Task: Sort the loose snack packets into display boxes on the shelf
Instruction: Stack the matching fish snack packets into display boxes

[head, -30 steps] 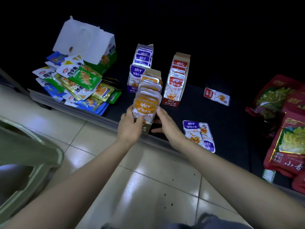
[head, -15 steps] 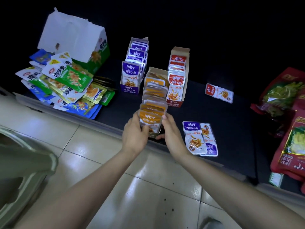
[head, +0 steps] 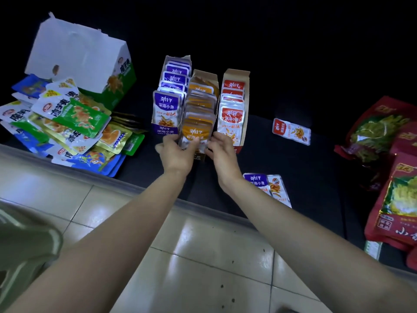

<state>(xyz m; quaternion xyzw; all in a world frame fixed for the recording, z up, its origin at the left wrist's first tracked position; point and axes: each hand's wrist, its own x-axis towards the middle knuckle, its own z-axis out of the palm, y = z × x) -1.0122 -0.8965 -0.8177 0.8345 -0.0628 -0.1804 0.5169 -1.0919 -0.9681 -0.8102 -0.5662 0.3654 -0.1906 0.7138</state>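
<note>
Progress on a dim shop shelf (head: 316, 172), seen from the head camera: the orange display box (head: 199, 109), which a second ago was held out near the shelf's front lip, now sits pushed back between the purple display box (head: 170, 98) and the red display box (head: 234, 102), touching or very nearly touching both. The left hand (head: 178, 152) grips its near left corner and the right hand (head: 222, 152) its near right side, fingers of both curled round the cardboard. Three filled boxes now stand side by side, so this flavour looks to be sorted and the box needs only squaring up and letting go.

Work remains. One loose red packet (head: 291, 131) lies flat to the right of the row, well apart from it, and a loose purple packet (head: 256, 180) rests on another packet beside the right wrist. A heap of mixed packets (head: 67, 123) in green, blue and gold sprawls at the left end, in front of an opened white-and-green carton (head: 83, 62).

The shelf is low, dark and flat, its back lost in shadow. Large red bags (head: 397, 181) crowd its right end. Glossy pale floor tiles (head: 203, 256) run up to it, and a pale green plastic object (head: 22, 251), too blurred to identify, sits at lower left.
</note>
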